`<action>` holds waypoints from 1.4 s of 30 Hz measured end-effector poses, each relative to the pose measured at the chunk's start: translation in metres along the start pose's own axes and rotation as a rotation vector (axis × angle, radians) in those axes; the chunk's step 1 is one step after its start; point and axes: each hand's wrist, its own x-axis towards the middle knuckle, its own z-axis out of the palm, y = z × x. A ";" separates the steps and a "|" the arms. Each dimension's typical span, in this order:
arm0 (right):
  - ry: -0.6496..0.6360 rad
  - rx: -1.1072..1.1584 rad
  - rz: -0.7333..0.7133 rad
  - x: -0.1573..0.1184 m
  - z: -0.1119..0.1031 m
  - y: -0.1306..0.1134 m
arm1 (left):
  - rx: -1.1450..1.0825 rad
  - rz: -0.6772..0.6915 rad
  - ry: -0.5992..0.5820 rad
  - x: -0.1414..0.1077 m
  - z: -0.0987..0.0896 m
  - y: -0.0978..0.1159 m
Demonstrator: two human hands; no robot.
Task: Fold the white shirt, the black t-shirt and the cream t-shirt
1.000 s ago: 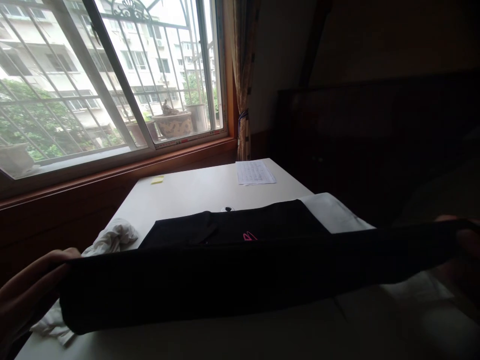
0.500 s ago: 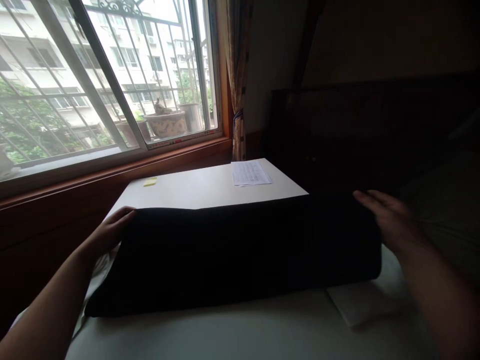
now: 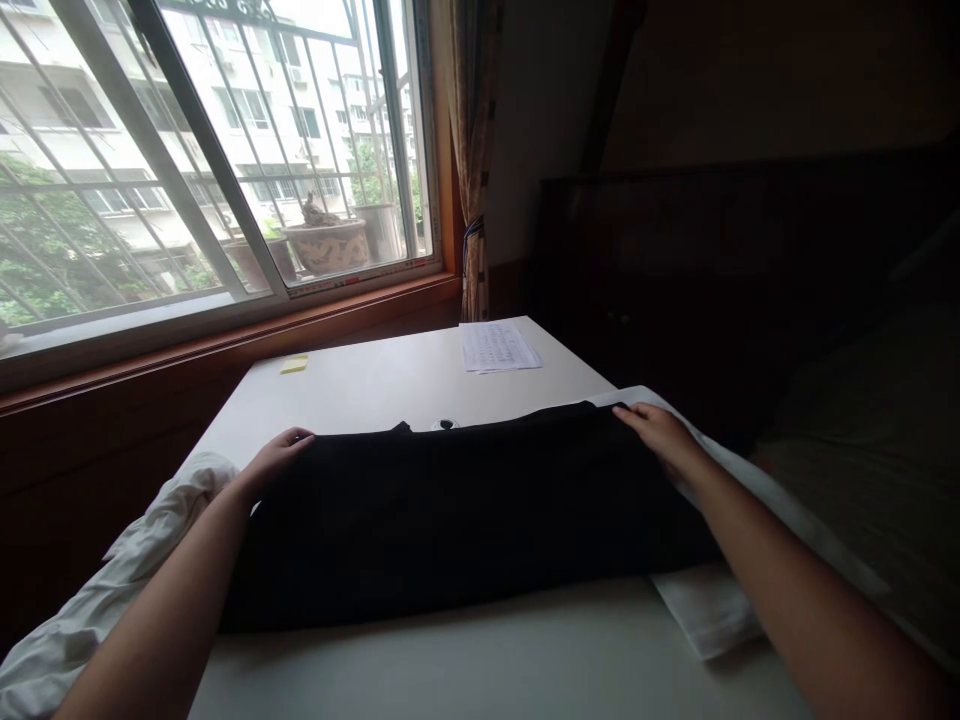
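Note:
A wide piece of black cloth point(image 3: 465, 520), perhaps a folded garment, stretches across the white table point(image 3: 360, 385). Its exact kind is lost in the dark. My left hand point(image 3: 276, 458) pinches its far left corner, fingers closed over the edge. At the far right corner my right hand point(image 3: 664, 438) grips the same cloth between thumb and fingers. The far edge is lifted towards me, while the near edge rests low over the tabletop. Just beyond the far edge, a small round dark-centred thing point(image 3: 445, 425) shows on the table.
Crumpled white fabric point(image 3: 176, 515) lies along the left side, and more white fabric point(image 3: 709, 612) pokes out at the right. Printed sheets point(image 3: 499, 346) and a yellow sticky note point(image 3: 294, 364) lie at the back. A barred window point(image 3: 247, 150) and tied curtain point(image 3: 474, 200) stand beyond.
My right hand has moved inward to the left, and my left hand slightly to the right. The cloth's held edge is lower and shorter between them, uncovering white fabric at the right.

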 end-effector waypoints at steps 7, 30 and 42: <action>0.068 -0.117 -0.036 -0.016 0.008 -0.026 | 0.007 0.105 0.052 -0.006 -0.004 -0.005; -0.610 -0.163 -1.120 -0.114 0.205 -0.202 | 0.323 0.497 0.424 -0.143 -0.009 0.024; -0.752 0.031 -0.994 -0.120 0.195 -0.206 | 0.211 0.407 0.396 -0.135 -0.025 0.009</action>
